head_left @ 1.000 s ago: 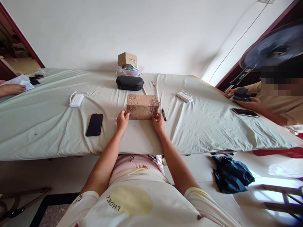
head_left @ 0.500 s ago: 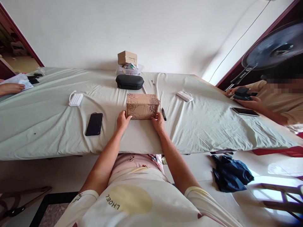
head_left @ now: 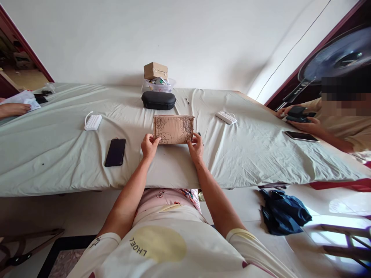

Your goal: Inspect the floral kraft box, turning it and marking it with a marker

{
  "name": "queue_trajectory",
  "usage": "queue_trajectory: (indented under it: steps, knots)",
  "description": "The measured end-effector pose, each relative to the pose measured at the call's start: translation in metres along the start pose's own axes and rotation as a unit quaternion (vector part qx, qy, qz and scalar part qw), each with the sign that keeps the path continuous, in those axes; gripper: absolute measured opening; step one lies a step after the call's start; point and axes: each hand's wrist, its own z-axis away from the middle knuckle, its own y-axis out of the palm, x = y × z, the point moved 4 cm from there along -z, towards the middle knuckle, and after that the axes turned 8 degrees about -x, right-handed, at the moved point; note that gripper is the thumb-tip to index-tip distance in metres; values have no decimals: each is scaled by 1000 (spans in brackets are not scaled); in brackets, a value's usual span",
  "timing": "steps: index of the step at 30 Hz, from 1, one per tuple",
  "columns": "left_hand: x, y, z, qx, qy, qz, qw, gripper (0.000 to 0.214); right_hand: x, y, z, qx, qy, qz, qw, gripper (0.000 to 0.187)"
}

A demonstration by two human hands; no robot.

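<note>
A brown cardboard box [head_left: 173,129] with pen drawings on it is in front of me on the cloth-covered table [head_left: 58,154]. My left hand [head_left: 149,146] grips its lower left corner. My right hand [head_left: 196,145] grips its lower right corner. The box is tipped so one broad drawn face points at me. A black marker lies just behind my right hand, mostly hidden.
A black phone [head_left: 115,151] lies left of the box, a white power bank [head_left: 93,121] further left. Behind the box are a black case [head_left: 158,100] and a small carton [head_left: 155,70] on a tub. A person at the right holds a device [head_left: 296,113]; another phone [head_left: 300,136] lies near them.
The box has been tilted up by both my hands, so its broad face now points at me instead of resting flat.
</note>
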Motion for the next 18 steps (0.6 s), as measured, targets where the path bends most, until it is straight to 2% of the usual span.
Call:
queue_trajectory:
  steps: [6,11,18]
  knots:
    - [-2,-6,-1,-50,43,67,996,21,19,-7,5,-6,-42,-30,999,49]
    - [-5,-6,2,-46,72,58,995,35,27,-11,7,3,-61,11,998,39]
    - [-3,-2,1,-48,69,63,994,43,26,-12,4,-6,-88,-30,996,34]
